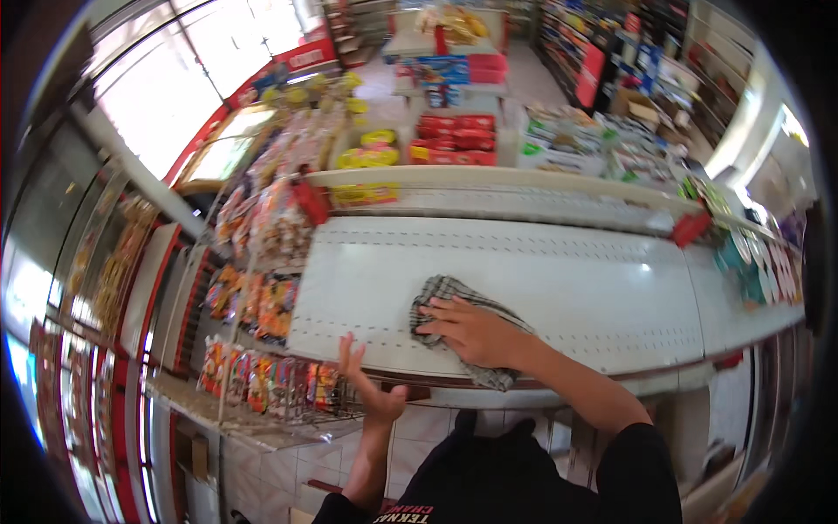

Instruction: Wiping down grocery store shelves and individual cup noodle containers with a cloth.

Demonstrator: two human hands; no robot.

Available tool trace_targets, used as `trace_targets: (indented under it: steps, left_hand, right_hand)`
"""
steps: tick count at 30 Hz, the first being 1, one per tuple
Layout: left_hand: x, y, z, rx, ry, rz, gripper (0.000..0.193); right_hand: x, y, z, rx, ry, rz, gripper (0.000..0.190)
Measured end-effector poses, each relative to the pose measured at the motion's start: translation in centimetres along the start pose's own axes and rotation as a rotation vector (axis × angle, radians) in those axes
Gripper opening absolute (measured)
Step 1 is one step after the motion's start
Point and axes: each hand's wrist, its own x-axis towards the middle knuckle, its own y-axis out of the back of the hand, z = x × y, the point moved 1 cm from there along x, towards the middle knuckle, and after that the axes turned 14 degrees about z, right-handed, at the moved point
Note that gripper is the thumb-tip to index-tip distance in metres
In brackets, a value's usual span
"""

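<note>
My right hand (476,331) lies palm down on a black-and-white checked cloth (435,288) and presses it onto a white metal shelf (556,281) with rows of slots. One end of the cloth hangs over the shelf's front edge. Palm up and fingers apart, my left hand (370,380) is raised by the front left edge of the shelf, holding nothing. Whether it touches the edge I cannot tell.
Bagged snacks (265,301) hang on a rack at the left. A cream back rail (497,175) runs behind the shelf, with red packs (455,134) and other packets beyond. Teal-and-white goods (753,268) stand at the shelf's right end. The floor is tiled (419,426).
</note>
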Motion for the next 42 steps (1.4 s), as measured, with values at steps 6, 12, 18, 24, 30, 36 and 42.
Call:
trace_targets:
  steps: [6, 12, 18, 24, 30, 36, 42]
  left_hand:
    - [-7.1, -3.3, 3.8, -0.543, 0.169, -0.470, 0.051]
    - [-14.6, -11.4, 14.1, -1.021, 0.720, -1.313, 0.099]
    - [-20.3, -17.3, 20.1, -0.682, 1.135, -1.668, 0.059]
    - [-23.6, -19.8, 26.7, -0.462, 1.497, -1.887, 0.058]
    - [-30.6, -23.4, 29.6, -0.518, 1.108, -1.763, 0.066]
    - [-31.7, -24.8, 35.2, -0.652, -0.242, -1.779, 0.063]
    - [-33.5, -25.9, 34.5, -0.602, -0.659, -1.520, 0.046]
  right_hand:
    - [-11.0, 11.2, -5.3, 0.266, -0.522, 0.382, 0.044]
    - [-22.7, 10.8, -10.6, 0.144, -0.708, 0.745, 0.051]
    - [-36.0, 9.3, -11.6, 0.377, -0.835, 1.100, 0.052]
    - [-46.4, 9.3, -14.5, 0.215, -1.324, 1.175, 0.059]
    - [-52.1, 8.4, -15.5, 0.124, -1.160, 1.541, 0.055]
    - [-57.5, 6.1, -14.7, -0.266, -1.341, 1.427, 0.034]
    - [-59.9, 9.8, -15.1, -0.745, -1.104, 1.214, 0.034]
